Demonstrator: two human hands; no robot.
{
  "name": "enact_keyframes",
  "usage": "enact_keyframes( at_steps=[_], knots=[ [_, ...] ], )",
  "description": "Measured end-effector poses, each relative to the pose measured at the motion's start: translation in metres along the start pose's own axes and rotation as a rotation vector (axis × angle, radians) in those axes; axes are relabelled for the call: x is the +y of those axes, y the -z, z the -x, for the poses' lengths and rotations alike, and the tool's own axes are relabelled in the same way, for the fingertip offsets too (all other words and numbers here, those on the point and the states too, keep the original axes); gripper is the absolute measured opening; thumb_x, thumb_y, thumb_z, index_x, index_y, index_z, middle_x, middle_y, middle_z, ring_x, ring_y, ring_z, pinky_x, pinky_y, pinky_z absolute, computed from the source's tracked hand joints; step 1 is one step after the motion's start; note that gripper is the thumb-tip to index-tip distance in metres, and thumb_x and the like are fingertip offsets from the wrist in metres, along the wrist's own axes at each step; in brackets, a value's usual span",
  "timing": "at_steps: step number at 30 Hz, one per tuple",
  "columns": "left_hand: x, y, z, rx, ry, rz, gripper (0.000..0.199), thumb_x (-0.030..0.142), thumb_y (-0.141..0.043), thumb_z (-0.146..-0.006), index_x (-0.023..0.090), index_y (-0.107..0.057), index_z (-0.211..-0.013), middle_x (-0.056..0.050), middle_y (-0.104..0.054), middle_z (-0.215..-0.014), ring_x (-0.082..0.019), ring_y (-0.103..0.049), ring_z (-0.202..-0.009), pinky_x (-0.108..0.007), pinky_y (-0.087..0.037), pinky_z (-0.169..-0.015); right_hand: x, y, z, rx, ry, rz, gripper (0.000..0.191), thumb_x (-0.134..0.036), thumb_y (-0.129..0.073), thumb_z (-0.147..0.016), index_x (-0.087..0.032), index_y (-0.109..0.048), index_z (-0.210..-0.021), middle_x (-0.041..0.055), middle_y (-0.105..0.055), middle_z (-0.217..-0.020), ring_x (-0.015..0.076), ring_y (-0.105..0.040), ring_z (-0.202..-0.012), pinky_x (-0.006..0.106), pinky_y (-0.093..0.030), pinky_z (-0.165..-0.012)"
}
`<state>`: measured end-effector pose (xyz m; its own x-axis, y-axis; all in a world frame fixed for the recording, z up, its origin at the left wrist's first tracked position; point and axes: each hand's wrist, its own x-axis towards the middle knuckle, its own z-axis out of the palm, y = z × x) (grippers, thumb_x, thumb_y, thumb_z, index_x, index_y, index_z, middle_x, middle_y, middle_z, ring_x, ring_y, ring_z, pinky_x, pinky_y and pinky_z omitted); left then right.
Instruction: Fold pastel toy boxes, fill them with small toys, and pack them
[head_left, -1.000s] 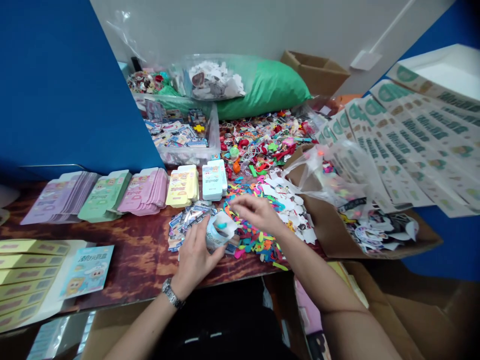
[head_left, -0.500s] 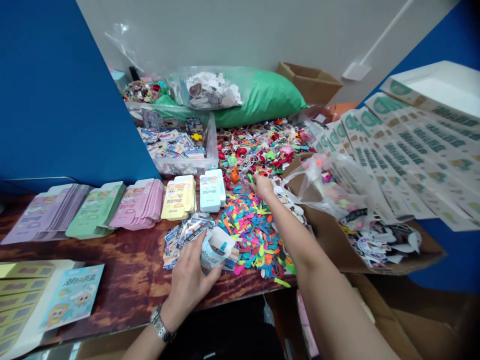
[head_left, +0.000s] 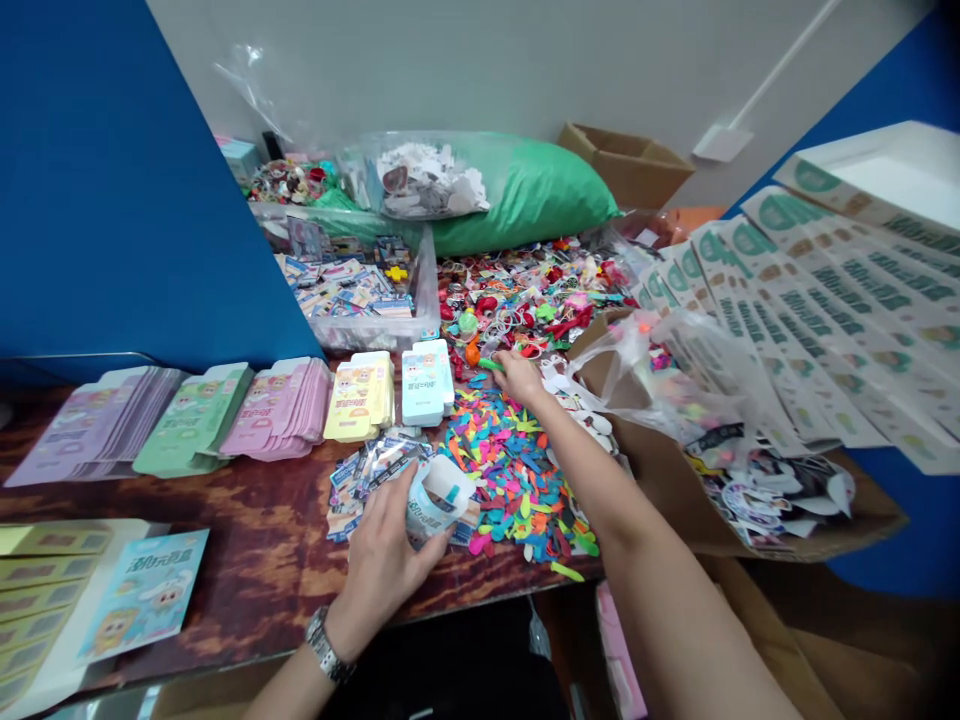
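Observation:
My left hand (head_left: pixel 390 545) is closed round a small light-blue box (head_left: pixel 433 505), whose open top faces up and shows something teal inside. The box is above a pile of printed cards (head_left: pixel 375 462). Farther forward, my right hand (head_left: pixel 517 375) pinches a slim green item (head_left: pixel 491 365) beside an orange piece (head_left: pixel 472 354). It is at the near edge of a heap of mixed trinkets (head_left: pixel 532 300). Small colourful rubber-like pieces (head_left: pixel 517 480) lie heaped between my two arms.
Stacks of flat purple (head_left: pixel 97 420), green (head_left: pixel 195 415), pink (head_left: pixel 277 405), yellow (head_left: pixel 360 395) and blue boxes (head_left: pixel 426 382) line the table. A clear bin (head_left: pixel 375 330) holds cards. At right are a cardboard box (head_left: pixel 660 470) and hanging printed sheets (head_left: pixel 817 310).
The green item in my right hand has turned from slanted to nearly level, and that hand has shifted slightly left over the trinkets. My left hand still holds the box in nearly the same place.

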<state>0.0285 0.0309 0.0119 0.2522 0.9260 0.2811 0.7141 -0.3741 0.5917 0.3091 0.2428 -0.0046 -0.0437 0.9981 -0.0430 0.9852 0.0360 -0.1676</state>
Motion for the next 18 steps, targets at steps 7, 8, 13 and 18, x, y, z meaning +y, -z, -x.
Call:
enact_keyframes(
  at_steps=[7, 8, 13, 18],
  knots=[
    [0.000, 0.002, 0.003, 0.022, 0.008, -0.004, 0.071, 0.040, -0.064, -0.083, 0.018, -0.033, -0.143, -0.015, -0.058, -0.123, -0.029, -0.057, -0.113, -0.043, -0.049, -0.095, -0.012, 0.005, -0.009, -0.003, -0.058, -0.005, 0.032, -0.030, -0.052, -0.091, -0.013, -0.059, -0.118, 0.0179, -0.064, -0.114, 0.0250, -0.062, -0.100, 0.031, -0.045, -0.081],
    [0.000, 0.002, 0.003, 0.022, 0.013, 0.004, 0.071, 0.040, -0.064, -0.082, 0.018, -0.033, -0.143, -0.015, -0.059, -0.123, -0.029, -0.057, -0.114, -0.043, -0.049, -0.096, -0.011, 0.012, -0.008, 0.003, -0.064, -0.018, 0.031, -0.028, -0.050, -0.092, -0.013, -0.059, -0.118, 0.0174, -0.066, -0.111, 0.0247, -0.063, -0.097, 0.031, -0.045, -0.080],
    [-0.005, 0.001, 0.002, 0.038, 0.085, 0.068, 0.072, 0.043, -0.066, -0.080, 0.018, -0.037, -0.141, -0.015, -0.058, -0.126, -0.030, -0.056, -0.118, -0.045, -0.048, -0.098, -0.010, 0.059, 0.016, 0.054, 0.011, -0.141, 0.030, -0.027, -0.044, -0.093, -0.015, -0.058, -0.117, 0.0081, -0.069, -0.105, 0.0188, -0.063, -0.091, 0.024, -0.045, -0.077],
    [-0.005, -0.001, -0.003, 0.060, 0.154, 0.166, 0.071, 0.045, -0.069, -0.077, 0.017, -0.043, -0.136, -0.015, -0.060, -0.127, -0.029, -0.059, -0.117, -0.044, -0.049, -0.099, -0.051, 0.107, 0.066, -0.032, 0.292, -0.788, 0.036, -0.041, -0.051, -0.090, -0.015, -0.058, -0.114, 0.0055, -0.066, -0.101, 0.0146, -0.062, -0.080, 0.024, -0.049, -0.069]
  ],
)
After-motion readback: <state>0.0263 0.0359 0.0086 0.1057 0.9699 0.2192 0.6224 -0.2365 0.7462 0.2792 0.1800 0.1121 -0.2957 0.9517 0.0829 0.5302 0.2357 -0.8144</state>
